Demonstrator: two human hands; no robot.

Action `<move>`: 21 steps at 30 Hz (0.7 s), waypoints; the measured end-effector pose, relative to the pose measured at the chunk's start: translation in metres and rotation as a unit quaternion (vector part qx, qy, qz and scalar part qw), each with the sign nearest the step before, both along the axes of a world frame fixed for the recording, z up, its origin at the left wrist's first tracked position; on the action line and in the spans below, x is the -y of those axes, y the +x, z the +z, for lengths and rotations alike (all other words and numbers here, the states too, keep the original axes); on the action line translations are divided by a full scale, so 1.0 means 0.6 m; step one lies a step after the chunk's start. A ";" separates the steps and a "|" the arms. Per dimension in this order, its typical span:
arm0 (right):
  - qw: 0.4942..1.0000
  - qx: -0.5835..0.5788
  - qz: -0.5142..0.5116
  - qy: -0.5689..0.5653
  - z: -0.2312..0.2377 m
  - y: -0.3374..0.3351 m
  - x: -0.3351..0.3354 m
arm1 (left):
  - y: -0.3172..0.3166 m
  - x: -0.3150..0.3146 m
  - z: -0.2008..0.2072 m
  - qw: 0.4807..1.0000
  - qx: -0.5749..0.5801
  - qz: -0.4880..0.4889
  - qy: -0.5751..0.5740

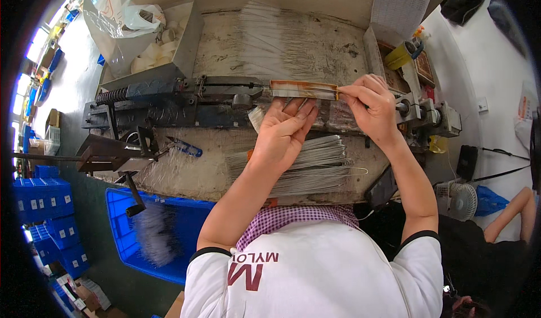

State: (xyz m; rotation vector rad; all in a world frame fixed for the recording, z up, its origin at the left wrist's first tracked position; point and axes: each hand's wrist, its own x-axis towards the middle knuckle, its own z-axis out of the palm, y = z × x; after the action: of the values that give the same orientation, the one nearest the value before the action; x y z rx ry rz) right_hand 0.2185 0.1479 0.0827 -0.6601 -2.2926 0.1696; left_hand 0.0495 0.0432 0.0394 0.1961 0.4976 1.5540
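A long bench machine [217, 92] with a dark metal bed runs across the worktable, and a narrow tray-like holder [301, 87] with orange-brown edges sits in line with it. My right hand [373, 106] is closed in a pinch at the holder's right end, on a thin wire that lies along the holder. Just below the holder is my left hand [284, 132], its thumb pressed toward its curled fingers; what they grip, if anything, is too small to make out. A thick bundle of grey wires [315, 166] lies on the bench beneath my wrists.
Thin straight wires [262, 39] are spread behind the machine. A grey box [189, 42] with pale pieces and a plastic bag stands back left. A crank handle [134, 210] juts over a blue bin [121, 222]. Blue-handled pliers [186, 147] and a phone [382, 187] lie nearby. Another person's arm [510, 213] shows at right.
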 end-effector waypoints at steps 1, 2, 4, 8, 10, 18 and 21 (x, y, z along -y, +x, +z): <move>1.000 -0.008 0.017 -0.004 0.003 -0.012 0.002 | -0.001 0.000 -0.004 1.000 0.001 -0.003 -0.001; 0.999 -0.015 0.034 -0.007 0.004 -0.024 0.000 | -0.002 -0.002 -0.006 1.000 0.002 -0.005 -0.001; 0.999 -0.009 0.044 -0.007 -0.002 -0.046 -0.006 | -0.001 -0.006 -0.001 1.000 0.004 0.004 0.006; 0.998 0.026 0.052 -0.010 0.000 -0.053 -0.006 | 0.003 -0.004 0.000 1.000 0.004 0.017 0.011; 0.998 0.034 0.047 -0.014 0.001 -0.044 -0.006 | 0.001 -0.002 -0.001 1.000 0.004 0.018 0.004; 0.999 0.022 0.040 0.012 0.004 -0.074 0.002 | 0.001 -0.006 -0.005 1.000 -0.003 0.012 0.024; 0.998 0.037 0.039 0.016 0.006 -0.061 0.000 | -0.002 -0.005 -0.003 1.000 0.004 0.011 0.015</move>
State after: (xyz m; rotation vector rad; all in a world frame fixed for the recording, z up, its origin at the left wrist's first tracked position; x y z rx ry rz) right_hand 0.1818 0.1479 0.0862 -0.5696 -2.3889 0.1476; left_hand 0.0485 0.0462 0.0375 0.2082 0.4718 1.5833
